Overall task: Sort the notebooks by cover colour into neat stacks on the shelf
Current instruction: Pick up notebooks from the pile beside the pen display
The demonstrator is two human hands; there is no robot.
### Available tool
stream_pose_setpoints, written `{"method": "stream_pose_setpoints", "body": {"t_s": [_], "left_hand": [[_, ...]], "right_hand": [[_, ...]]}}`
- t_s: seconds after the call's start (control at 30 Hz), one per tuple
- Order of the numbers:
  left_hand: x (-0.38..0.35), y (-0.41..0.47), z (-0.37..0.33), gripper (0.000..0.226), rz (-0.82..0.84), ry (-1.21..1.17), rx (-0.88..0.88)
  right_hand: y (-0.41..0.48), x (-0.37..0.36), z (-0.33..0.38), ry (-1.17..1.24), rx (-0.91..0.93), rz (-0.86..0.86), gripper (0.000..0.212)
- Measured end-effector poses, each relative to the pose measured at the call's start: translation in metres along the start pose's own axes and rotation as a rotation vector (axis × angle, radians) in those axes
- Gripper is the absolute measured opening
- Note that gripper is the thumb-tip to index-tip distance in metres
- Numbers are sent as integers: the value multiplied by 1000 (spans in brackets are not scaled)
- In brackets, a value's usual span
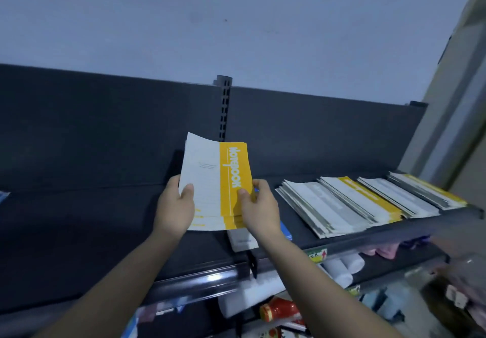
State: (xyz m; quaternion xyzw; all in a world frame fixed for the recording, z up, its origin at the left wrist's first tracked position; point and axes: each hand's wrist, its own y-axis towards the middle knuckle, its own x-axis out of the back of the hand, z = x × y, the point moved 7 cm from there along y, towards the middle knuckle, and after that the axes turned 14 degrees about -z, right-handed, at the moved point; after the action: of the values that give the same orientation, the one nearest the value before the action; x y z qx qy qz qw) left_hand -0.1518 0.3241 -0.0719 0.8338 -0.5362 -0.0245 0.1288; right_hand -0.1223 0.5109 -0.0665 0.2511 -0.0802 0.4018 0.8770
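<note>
A small bundle of yellow-and-white notebooks is lifted above the dark shelf, tilted up toward the back panel. My left hand grips its left edge, thumb on the white cover. My right hand pinches the yellow spine strip on the right. Under my right hand lie a white notebook and a blue one, mostly hidden. To the right, overlapping rows of notebooks lie fanned on the shelf: grey-white ones, yellow-striped ones, more grey-white ones, and yellow-striped ones at the far end.
A slotted metal upright divides the dark back panel. The lower shelf holds white rolls, a red bottle and pink items. A wall corner closes the right side.
</note>
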Motion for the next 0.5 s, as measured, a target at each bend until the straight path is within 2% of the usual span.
{"method": "stream_pose_setpoints", "body": {"t_s": [0.27,0.5], "left_hand": [[-118,-42,-16,28,126,-27,19],[-217,-54,-33,27,230,-13,-37]], "right_hand": [[59,87,-60,-46,-55,-78,24],[116,138,-107,-109,-73,-172,25]]}}
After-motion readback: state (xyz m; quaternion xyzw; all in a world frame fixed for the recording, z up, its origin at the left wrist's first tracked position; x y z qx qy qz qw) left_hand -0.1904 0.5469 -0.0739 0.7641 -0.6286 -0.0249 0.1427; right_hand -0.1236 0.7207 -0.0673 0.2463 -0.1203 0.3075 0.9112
